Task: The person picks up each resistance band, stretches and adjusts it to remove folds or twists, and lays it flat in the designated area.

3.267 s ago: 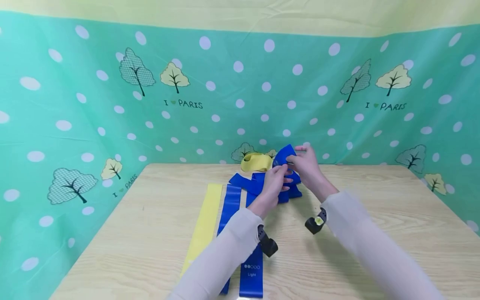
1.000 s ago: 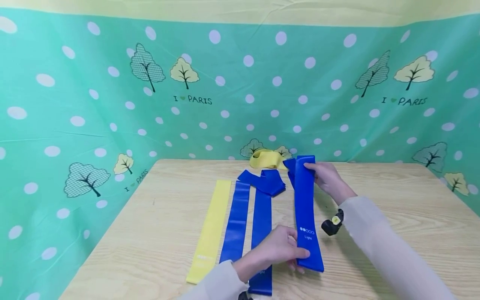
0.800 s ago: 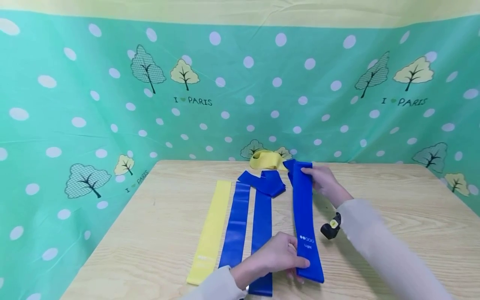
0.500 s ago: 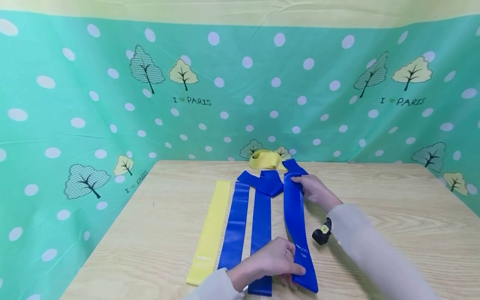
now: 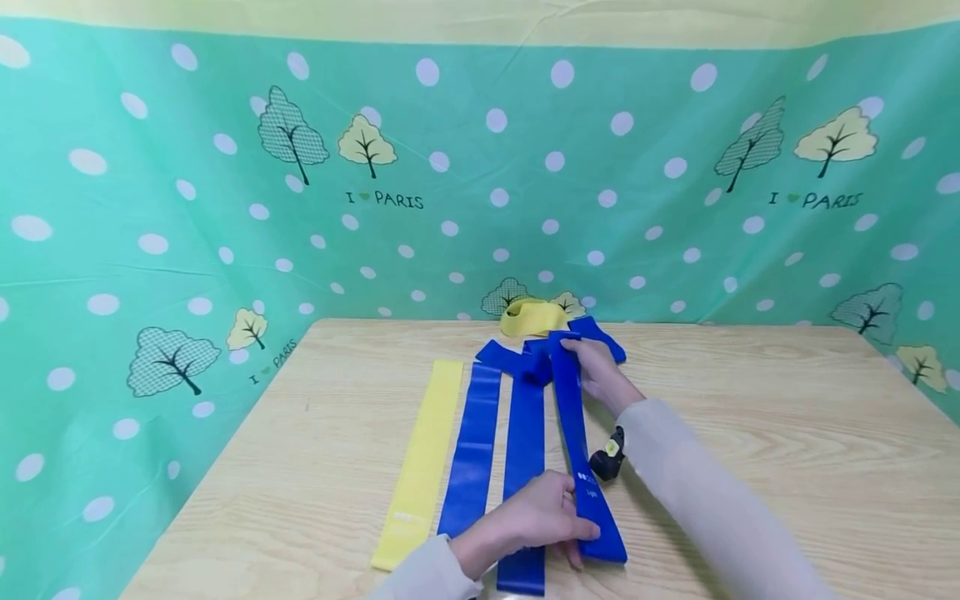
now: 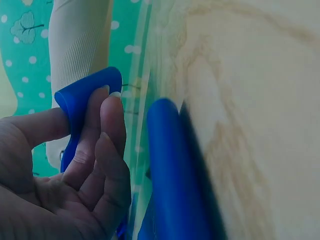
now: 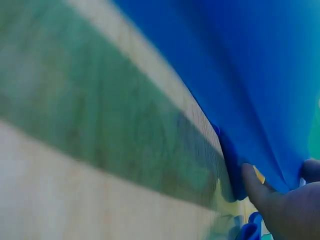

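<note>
A blue resistance band printed "Light" is stretched lengthwise between both hands. At its near end the left hand pinches it between thumb and fingers; the left wrist view shows this band end bent over the fingers. My right hand grips the far end, its fingers partly hidden behind the band. To the left, a yellow band and two blue bands, one beside the other, lie flat side by side. The held band hangs close to the right of the nearer one.
Behind them lie a loose blue band, another blue band near the right hand, and a curled yellow band by the back edge. The wooden table meets a green dotted cloth.
The hands were together at the blue pile; the left hand has since drawn one band toward me. In the last second both hands and that band shifted left.
</note>
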A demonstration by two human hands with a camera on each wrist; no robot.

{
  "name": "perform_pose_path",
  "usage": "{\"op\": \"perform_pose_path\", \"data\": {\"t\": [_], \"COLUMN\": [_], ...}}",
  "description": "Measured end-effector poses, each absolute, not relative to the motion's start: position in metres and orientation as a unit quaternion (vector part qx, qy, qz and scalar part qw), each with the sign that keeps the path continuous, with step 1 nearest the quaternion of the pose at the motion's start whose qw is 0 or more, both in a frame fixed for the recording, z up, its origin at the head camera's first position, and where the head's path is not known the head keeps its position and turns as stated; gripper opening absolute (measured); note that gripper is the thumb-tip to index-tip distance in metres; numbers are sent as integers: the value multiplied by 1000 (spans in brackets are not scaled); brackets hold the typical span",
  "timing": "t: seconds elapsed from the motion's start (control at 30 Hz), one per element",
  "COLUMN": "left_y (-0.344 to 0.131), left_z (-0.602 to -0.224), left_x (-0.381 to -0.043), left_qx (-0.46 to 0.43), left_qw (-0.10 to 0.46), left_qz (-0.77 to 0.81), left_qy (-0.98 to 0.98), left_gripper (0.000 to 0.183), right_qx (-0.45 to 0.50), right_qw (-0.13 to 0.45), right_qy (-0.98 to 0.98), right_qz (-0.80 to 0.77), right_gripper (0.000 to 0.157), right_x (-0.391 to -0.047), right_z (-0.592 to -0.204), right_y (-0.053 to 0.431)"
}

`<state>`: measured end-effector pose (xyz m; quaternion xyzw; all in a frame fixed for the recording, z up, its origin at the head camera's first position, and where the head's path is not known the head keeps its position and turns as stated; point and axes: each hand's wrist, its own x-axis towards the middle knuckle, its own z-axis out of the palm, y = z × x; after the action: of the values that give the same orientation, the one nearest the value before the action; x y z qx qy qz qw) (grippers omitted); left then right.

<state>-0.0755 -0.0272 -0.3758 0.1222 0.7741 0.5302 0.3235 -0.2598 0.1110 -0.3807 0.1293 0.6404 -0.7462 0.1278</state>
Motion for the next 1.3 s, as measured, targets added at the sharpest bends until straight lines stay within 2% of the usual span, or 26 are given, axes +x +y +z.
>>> {"op": "perform_pose_path", "data": {"t": [0.23,0.5,0.7,0.97,1.3], "left_y": [-28,-23,-24,-26,-30], "left_z": [-376,-378,-380,-379,-379], "left_x": [-82,-80,-76,-68,-56], "left_qx": [106,72,63,66,79], "left_qw": [297,290,299,313,360], "left_qz": [542,558,558,551,537], "left_qy": [779,774,771,771,759], "left_gripper": [9,8,11,15,18], "right_qx": [127,129,110,92,113], "right_qw": [132,137,141,125,181], "right_qy": [627,630,682,687,687], "right_qz": [-757,-753,-709,-710,-694], "right_gripper": [70,64,67,59,67], "right_x": [-279,-287,-283,-270,-246], "right_z": [-381,-383,-378,-367,-366], "right_y": [102,112,118,123,134]}}
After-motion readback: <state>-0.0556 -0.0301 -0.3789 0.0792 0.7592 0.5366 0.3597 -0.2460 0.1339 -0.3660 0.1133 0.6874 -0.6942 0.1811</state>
